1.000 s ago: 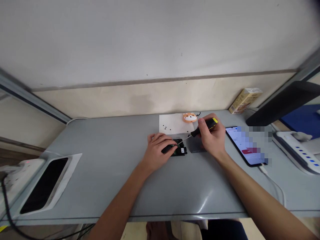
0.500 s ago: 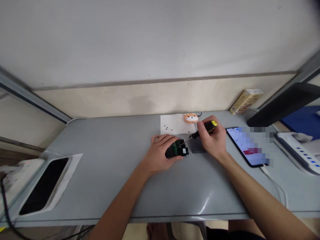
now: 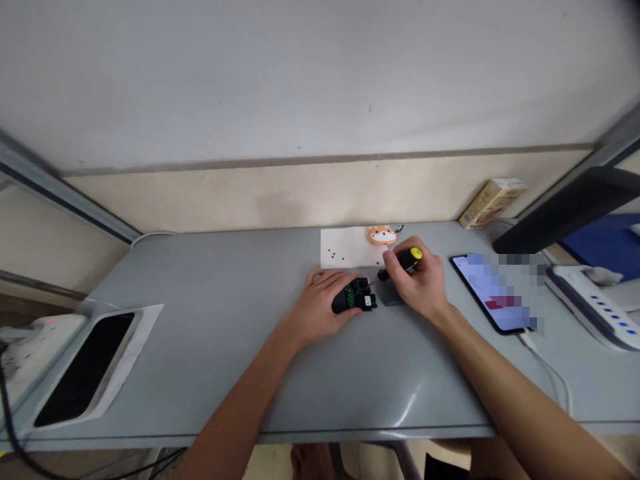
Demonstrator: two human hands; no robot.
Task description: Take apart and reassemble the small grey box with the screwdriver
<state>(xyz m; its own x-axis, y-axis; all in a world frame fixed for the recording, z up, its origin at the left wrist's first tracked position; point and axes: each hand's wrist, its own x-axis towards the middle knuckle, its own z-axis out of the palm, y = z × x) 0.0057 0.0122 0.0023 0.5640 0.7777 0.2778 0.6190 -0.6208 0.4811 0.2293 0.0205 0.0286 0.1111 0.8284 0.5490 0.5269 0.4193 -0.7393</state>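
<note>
My left hand (image 3: 320, 307) is closed around a small black device with an exposed green circuit board (image 3: 354, 295), perhaps an opened computer mouse, and keeps it on the desk. In my right hand (image 3: 423, 277) is a screwdriver (image 3: 403, 261) with a black handle and yellow end. Its shaft slants down and left, with the tip at the upper right part of the device; whether it touches is too small to tell. A dark grey flat piece (image 3: 391, 293) lies partly hidden under my right hand. Behind the device, white paper (image 3: 353, 243) carries several tiny dark screws (image 3: 333, 254).
An orange animal-face case (image 3: 383, 235) sits on the paper's right end. To the right are a lit phone (image 3: 487, 293) on a cable, a power strip (image 3: 595, 307) and a carton (image 3: 493, 203). A dark phone (image 3: 87, 370) lies at left on the grey desk (image 3: 215, 333).
My right hand and the screwdriver have shifted slightly left, and the handle's yellow end is lower and further left. My left hand and the device have barely moved.
</note>
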